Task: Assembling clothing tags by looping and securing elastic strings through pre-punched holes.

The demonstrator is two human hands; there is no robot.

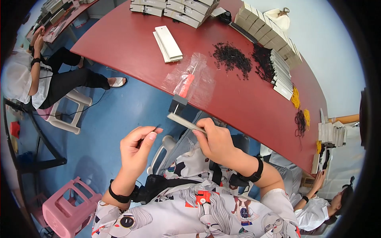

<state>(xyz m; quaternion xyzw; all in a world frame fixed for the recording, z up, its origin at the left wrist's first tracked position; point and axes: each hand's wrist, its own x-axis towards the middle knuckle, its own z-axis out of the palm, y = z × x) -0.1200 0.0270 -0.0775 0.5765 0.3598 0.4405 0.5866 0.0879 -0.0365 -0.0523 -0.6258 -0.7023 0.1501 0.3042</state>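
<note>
My right hand (216,139) grips a narrow pale card strip (182,121) by its near end, seen nearly edge-on. Its far end is at a thin metal pin below a dark grey block (177,104) at the table's edge; whether they touch I cannot tell. A red-handled tool (185,85) stretches back from the block over clear plastic film (204,81). Left of the strip, my left hand (137,146) is closed in a pinch of thumb and forefinger on a tiny dark thing, too small to name.
On the red table (131,51) lie white card strips (168,43), a heap of small black pieces (232,57), a row of cards (279,75), yellow bands (295,97) and stacked boxes (184,12). A pink stool (69,202) stands lower left. Two people sit nearby, left (35,79) and right (317,210).
</note>
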